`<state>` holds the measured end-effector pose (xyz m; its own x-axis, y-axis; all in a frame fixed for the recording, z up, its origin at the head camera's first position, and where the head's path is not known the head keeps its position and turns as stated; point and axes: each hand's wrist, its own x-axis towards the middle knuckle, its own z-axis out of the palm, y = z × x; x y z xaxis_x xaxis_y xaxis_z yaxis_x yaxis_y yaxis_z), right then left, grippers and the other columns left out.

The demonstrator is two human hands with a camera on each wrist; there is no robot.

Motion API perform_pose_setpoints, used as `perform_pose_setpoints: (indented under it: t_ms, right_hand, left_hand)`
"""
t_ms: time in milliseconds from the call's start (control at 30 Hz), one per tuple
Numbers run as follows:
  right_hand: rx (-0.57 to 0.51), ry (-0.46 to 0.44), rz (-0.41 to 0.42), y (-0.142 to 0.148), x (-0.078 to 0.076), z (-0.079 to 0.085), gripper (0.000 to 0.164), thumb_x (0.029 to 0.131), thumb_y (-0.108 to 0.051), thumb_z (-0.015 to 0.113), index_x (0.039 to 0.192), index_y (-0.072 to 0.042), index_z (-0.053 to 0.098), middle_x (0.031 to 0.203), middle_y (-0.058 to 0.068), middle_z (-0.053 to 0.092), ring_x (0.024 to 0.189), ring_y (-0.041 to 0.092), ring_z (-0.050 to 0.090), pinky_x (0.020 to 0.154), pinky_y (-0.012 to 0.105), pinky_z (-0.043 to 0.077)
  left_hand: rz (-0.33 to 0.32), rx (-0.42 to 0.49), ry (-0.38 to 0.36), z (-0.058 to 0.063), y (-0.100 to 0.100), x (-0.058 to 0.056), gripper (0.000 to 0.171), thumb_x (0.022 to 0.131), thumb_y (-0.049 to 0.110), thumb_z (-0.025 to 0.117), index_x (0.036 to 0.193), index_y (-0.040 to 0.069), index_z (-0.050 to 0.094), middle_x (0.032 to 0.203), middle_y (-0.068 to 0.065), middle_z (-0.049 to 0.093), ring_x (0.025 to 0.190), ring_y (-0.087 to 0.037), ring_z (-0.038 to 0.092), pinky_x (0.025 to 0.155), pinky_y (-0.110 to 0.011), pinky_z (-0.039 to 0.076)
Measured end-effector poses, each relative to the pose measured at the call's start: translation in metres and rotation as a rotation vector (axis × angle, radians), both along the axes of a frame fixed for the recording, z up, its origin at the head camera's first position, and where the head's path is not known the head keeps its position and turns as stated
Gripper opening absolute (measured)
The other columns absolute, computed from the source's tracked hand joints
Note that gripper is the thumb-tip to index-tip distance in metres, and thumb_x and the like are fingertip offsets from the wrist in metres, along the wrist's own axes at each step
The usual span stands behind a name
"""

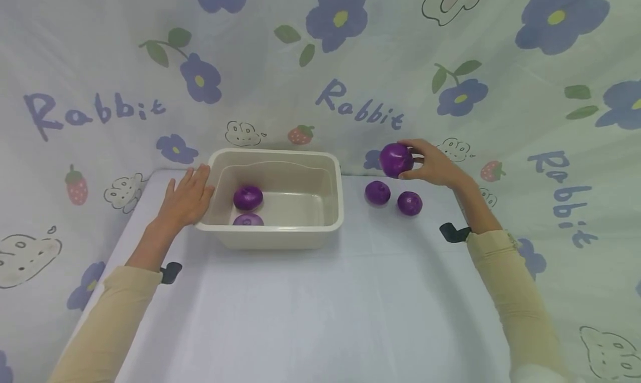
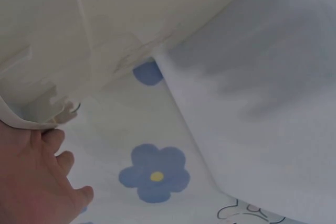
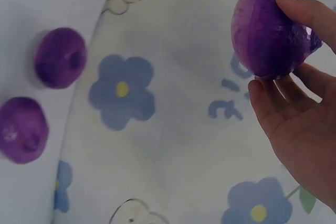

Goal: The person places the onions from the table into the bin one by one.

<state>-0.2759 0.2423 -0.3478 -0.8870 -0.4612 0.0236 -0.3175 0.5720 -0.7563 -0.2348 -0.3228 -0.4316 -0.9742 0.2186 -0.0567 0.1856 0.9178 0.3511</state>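
My right hand (image 1: 433,163) holds a glossy purple onion (image 1: 396,160) between thumb and fingers, raised above the far right of the table. In the right wrist view the onion (image 3: 270,27) shows a paler side and a small pointed end. Two more onions, one (image 1: 378,193) and another (image 1: 409,203), lie on the table below that hand. My left hand (image 1: 187,196) rests against the left rim of a cream plastic bin (image 1: 280,229), fingers extended. Inside the bin, at its left, are a dark purple onion (image 1: 248,197) and a paler one (image 1: 248,220), partly hidden by the front wall.
A white-covered table (image 1: 310,310) extends in front of the bin. Behind and beside it hangs a patterned curtain (image 1: 270,88) with blue flowers and lettering. Dark wrist-mounted pieces, such as the right one (image 1: 454,232), stick out from both cuffs.
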Motion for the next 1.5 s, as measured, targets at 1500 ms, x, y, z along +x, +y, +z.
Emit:
perform_pose_setpoints:
  t_ms: [1500]
  right_hand:
    - [0.047,-0.022,0.276,-0.208,-0.083,0.035,0.077,0.08,-0.004,0.08,0.148,-0.003,0.044,0.145,0.012,0.049,0.13,0.026,0.05,0.103,0.03,0.045]
  left_hand:
    - [-0.001,0.003,0.02,-0.001,0.0,0.004,0.06,0.109,0.03,0.023,0.157,-0.004,0.012,0.162,-0.025,0.011,0.148,-0.046,0.004,0.112,-0.069,-0.005]
